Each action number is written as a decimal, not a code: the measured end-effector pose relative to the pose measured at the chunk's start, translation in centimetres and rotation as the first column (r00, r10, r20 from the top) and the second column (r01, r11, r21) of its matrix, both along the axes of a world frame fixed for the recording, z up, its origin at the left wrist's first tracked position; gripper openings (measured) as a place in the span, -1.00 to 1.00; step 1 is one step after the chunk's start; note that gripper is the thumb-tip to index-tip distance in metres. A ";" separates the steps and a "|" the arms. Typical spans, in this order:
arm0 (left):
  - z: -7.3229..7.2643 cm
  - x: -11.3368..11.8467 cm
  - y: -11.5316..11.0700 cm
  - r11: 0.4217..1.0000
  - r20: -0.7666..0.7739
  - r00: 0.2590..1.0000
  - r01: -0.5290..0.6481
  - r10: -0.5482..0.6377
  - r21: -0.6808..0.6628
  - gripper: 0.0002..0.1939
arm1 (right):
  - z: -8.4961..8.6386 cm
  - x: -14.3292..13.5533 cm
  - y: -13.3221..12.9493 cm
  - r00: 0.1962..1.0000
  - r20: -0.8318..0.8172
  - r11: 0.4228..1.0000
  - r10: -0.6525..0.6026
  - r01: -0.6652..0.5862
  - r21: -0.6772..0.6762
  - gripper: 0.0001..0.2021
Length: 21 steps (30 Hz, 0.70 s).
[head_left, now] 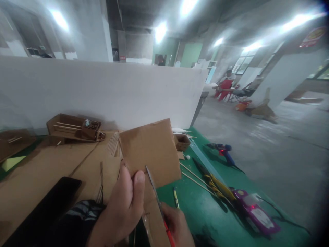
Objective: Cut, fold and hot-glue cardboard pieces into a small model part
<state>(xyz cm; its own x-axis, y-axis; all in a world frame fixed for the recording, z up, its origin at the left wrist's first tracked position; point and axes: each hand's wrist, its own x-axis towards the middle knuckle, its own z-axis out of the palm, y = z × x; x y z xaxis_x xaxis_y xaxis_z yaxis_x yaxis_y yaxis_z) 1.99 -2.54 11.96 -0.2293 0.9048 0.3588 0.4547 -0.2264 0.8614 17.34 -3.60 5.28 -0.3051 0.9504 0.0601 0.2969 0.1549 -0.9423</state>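
My left hand (122, 202) grips a tilted brown cardboard sheet (151, 151) by its lower left edge, thumb on the near face. In my right hand (177, 223) are red-handled scissors (156, 197). One long metal blade lies across the cardboard, its tip just right of my left thumb; the other blade is hidden. Below the blade, a cardboard flap (153, 219) hangs toward me. A yellow and dark marker-like stick (175, 198) lies on the green table to the right of the sheet.
Pliers with yellow handles (218, 185), a purple box with a red light (257, 212), thin sticks (196, 180) and a blue glue gun (226, 152) lie right. A cardboard tray (66, 127) stands back left, a black phone-like slab (51, 202) nearer. A white partition (102, 92) stands behind.
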 end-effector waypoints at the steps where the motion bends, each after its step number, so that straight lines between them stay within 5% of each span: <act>1: 0.1 0.0 0.0 1.000 -0.012 1.000 0.000 0.000 -0.030 -0.80 | -0.1 0.0 -0.1 1.000 -0.004 0.999 -0.024 0.024 0.024 -0.53; 5: 0.2 -0.3 0.5 0.997 -0.035 0.999 0.004 -0.007 -0.074 -0.74 | -0.6 0.3 -0.3 0.996 -0.002 0.994 -0.092 0.092 0.065 -0.53; 12: 0.1 -0.6 0.8 0.998 -0.054 0.998 0.036 -0.038 -0.051 -0.75 | 0.5 0.0 0.0 1.000 0.002 1.000 -0.002 0.002 0.000 -0.54; 21: 0.5 -0.4 0.5 0.995 -0.013 0.998 0.067 -0.068 -0.069 -0.75 | -0.8 0.0 0.7 0.998 0.064 1.000 0.022 -0.022 0.010 -0.58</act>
